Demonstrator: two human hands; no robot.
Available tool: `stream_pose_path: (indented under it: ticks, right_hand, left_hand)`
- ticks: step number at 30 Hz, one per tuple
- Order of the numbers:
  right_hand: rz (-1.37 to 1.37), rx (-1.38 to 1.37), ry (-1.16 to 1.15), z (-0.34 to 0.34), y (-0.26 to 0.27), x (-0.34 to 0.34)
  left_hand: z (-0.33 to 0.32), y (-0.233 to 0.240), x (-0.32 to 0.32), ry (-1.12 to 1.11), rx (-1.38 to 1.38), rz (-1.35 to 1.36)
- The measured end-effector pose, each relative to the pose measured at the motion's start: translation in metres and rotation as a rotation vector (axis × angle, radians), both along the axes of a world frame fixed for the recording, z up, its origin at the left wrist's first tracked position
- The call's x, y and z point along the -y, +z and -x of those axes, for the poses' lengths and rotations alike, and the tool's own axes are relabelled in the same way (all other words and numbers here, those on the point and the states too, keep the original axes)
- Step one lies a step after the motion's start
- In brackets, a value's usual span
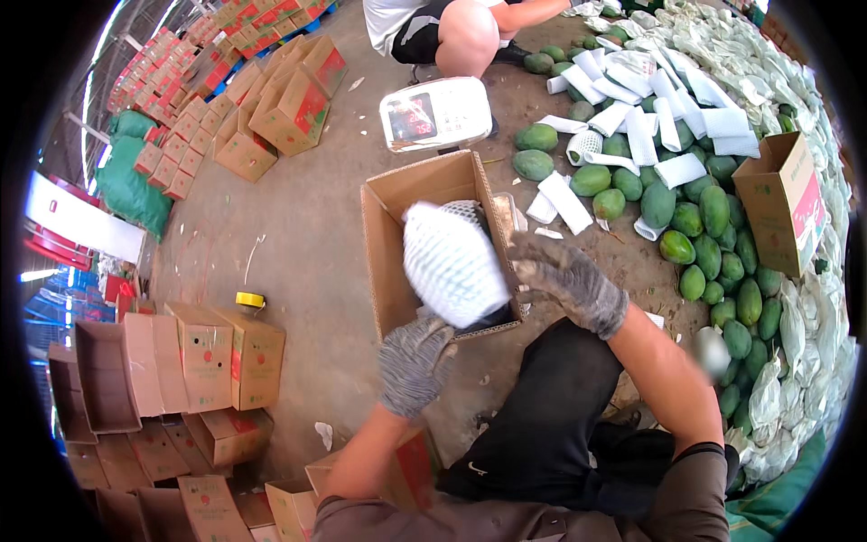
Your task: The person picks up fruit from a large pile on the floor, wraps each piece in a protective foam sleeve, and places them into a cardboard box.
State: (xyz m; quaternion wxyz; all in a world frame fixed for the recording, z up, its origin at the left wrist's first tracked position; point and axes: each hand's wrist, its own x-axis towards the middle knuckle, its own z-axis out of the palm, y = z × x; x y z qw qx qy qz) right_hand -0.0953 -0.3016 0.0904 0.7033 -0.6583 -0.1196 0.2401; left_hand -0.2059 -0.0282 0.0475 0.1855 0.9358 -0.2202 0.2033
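A papaya-like fruit in a white foam net sleeve (450,264), blurred, is over the open cardboard box (387,271) before me. My left hand (414,366), in a grey knit glove, is at the box's near edge. Its fingertips meet the lower end of the sleeved fruit; whether they grip it I cannot tell. Also gloved, my right hand (565,281) has its fingers apart at the box's right wall and holds nothing. Part of another netted fruit (466,210) shows inside the box behind the first; the box's bottom is mostly hidden.
Beyond the box stands a scale display (437,114) with lit red digits. Green fruit (677,210) and white foam sleeves (637,135) lie heaped at right beside a carton (772,203). Cartons (223,359) stand at left near yellow tape (250,299). Another person (467,37) crouches ahead.
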Motion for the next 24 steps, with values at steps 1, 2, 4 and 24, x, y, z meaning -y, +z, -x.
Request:
stream_pose_path:
  ticks: [1, 2, 4, 24]
  right_hand:
    - [-0.052, -0.051, -0.059, 0.003, 0.002, 0.007]
    - [-0.108, -0.111, -0.111, 0.009, 0.007, 0.013]
    - [-0.133, -0.172, -0.218, 0.012, 0.000, 0.044]
    - [1.203, -0.342, -1.139, 0.418, -0.264, 0.367]
  left_hand:
    - [0.001, -0.001, -0.002, 0.002, 0.015, 0.002]
    - [0.003, -0.006, -0.007, -0.026, -0.012, 0.032]
    - [0.010, -0.003, -0.011, 0.166, -0.035, -0.092]
    - [0.033, 0.085, 0.218, -0.610, 0.171, -0.043]
